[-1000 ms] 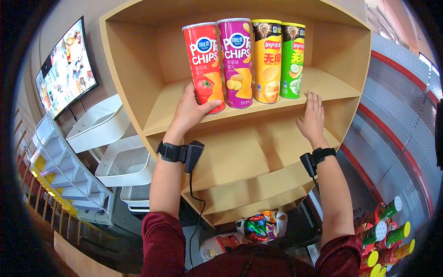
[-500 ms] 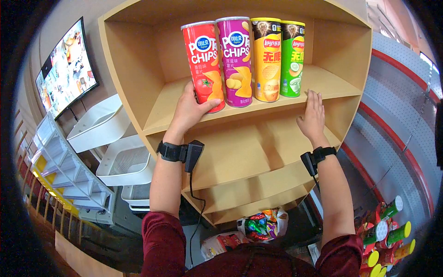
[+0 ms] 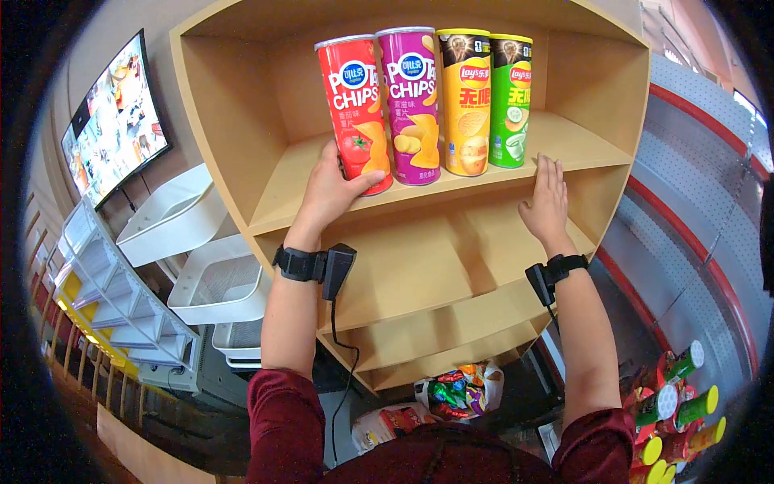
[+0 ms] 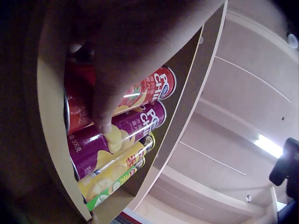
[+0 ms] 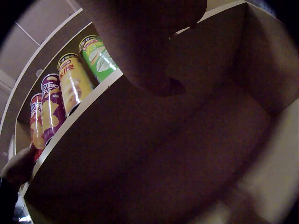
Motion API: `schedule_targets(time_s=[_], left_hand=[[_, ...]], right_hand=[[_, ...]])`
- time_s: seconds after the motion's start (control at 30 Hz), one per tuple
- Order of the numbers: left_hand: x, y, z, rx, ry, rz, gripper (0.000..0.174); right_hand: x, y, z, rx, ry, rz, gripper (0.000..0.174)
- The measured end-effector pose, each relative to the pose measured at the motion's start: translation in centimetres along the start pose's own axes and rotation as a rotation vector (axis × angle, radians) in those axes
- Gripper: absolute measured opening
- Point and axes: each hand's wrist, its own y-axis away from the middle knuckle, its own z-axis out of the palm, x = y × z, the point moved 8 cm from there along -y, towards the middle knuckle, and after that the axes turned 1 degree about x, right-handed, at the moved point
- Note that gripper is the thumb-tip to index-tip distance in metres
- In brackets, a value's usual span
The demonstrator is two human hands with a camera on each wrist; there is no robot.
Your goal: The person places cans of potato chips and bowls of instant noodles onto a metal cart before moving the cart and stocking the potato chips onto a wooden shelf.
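Note:
Four chip cans stand upright in a row on the upper shelf. My left hand holds the lower part of the red can at the left end, thumb across its front and fingers round its left side. Beside it stand a purple can, a yellow can and a green can. My right hand rests at the shelf's front edge, below and right of the green can, fingers straight and holding nothing. In the left wrist view the thumb overlaps the purple can.
Lower shelves of the wooden unit lie beneath the hands. White baskets stand to the left. Grey metal shelving is on the right, with several more cans low down. A bag of colourful packets sits below.
Both hands keep their places and their posture. The cans appear very slightly higher in the head view; otherwise the scene looks the same.

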Motion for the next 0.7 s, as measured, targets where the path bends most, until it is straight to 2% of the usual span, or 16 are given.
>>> schedule_targets(time_s=[0.53, 0.7], left_hand=[[0.41, 0.35, 0.05, 0.003, -0.026, -0.027, 0.068], [0.35, 0.17, 0.19, -0.006, 0.012, 0.044, 0.078]], right_hand=[[-0.14, 0.1, -0.22, -0.026, 0.0, 0.0, 0.092], [-0.02, 0.07, -0.3, -0.023, 0.004, -0.01, 0.09]])
